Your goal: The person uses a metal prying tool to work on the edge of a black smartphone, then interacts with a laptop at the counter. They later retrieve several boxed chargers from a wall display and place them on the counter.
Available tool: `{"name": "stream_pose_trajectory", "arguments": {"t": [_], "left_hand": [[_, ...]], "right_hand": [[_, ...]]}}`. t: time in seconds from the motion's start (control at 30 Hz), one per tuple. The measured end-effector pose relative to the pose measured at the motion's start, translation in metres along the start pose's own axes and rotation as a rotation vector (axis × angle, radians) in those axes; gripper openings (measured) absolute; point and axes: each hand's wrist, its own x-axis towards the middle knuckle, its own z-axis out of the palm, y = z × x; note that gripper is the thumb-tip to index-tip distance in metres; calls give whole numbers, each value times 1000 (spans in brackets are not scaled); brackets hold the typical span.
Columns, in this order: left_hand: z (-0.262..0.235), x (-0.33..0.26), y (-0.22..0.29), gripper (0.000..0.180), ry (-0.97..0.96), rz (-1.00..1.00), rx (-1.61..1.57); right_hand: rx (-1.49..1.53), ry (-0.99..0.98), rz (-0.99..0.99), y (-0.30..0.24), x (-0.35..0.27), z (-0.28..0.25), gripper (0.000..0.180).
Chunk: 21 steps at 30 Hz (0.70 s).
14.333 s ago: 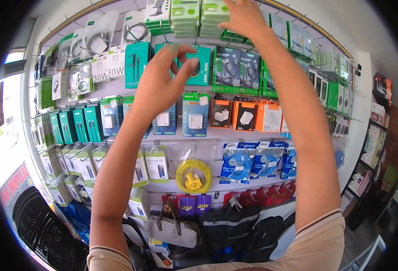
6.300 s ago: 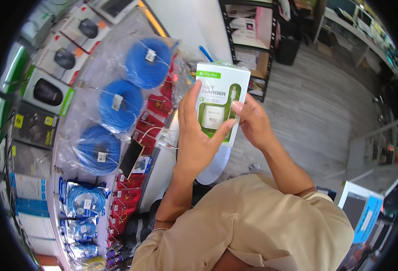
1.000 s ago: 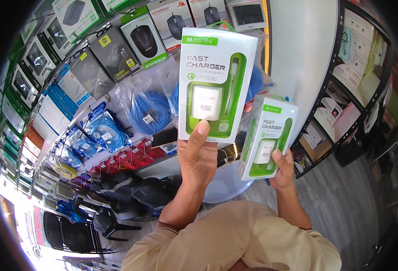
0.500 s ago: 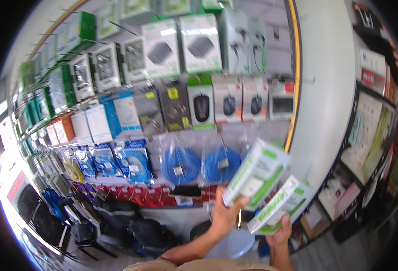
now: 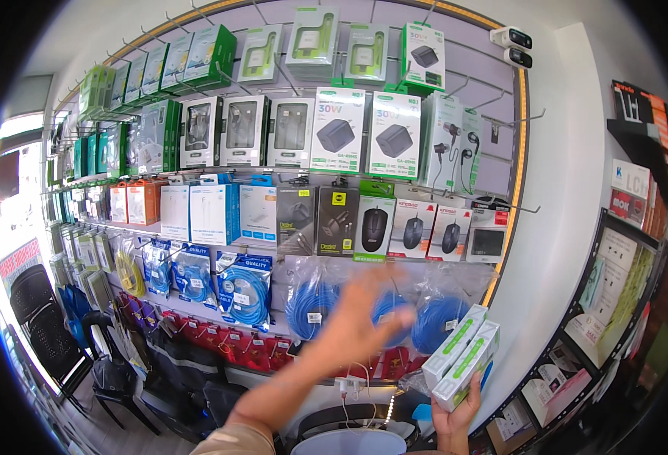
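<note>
My right hand (image 5: pixel 459 409) holds two white-and-green boxes, low at the right. One slim box (image 5: pixel 455 343) stands side by side with the other box (image 5: pixel 472 365), and the fingers and thumb wrap their lower ends. My left hand (image 5: pixel 364 315) is raised in front of the wall display, blurred by motion. Its thumb stands apart from the stretched fingers and nothing shows in it. Behind it hang bagged coils of blue cable (image 5: pixel 312 312), partly hidden by the hand. Just above are a boxed black mouse (image 5: pixel 374 230) and two white-and-red mouse boxes (image 5: pixel 413 231).
Metal hooks jut from the slatted wall, including a bare hook (image 5: pixel 527 208) at right. Charger boxes (image 5: pixel 337 135) and earphone packs (image 5: pixel 445 148) hang higher up. Below are a round stool (image 5: pixel 349 442) and dark bags (image 5: pixel 175 402). A display case (image 5: pixel 614 280) stands at right.
The box that my left hand held is now beside the other one in my right hand. My left hand has let go and moved up toward the display. The view has shifted.
</note>
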Motion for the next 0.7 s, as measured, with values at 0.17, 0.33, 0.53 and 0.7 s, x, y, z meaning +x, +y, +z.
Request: {"name": "stream_pose_trajectory", "arguments": {"t": [0.17,0.33,0.53,0.7], "left_hand": [[-121,195,-24,36,664,267,122],[-194,339,-79,62,728,272,445],[-185,372,-107,118,528,-397,799],[-206,382,-80,103,491,-484,896]], "right_hand": [[43,-44,39,2,-6,9,63],[49,-72,46,8,-23,20,65],[84,4,-11,0,-34,-3,65],[27,110,-73,-5,-32,-21,68]]}}
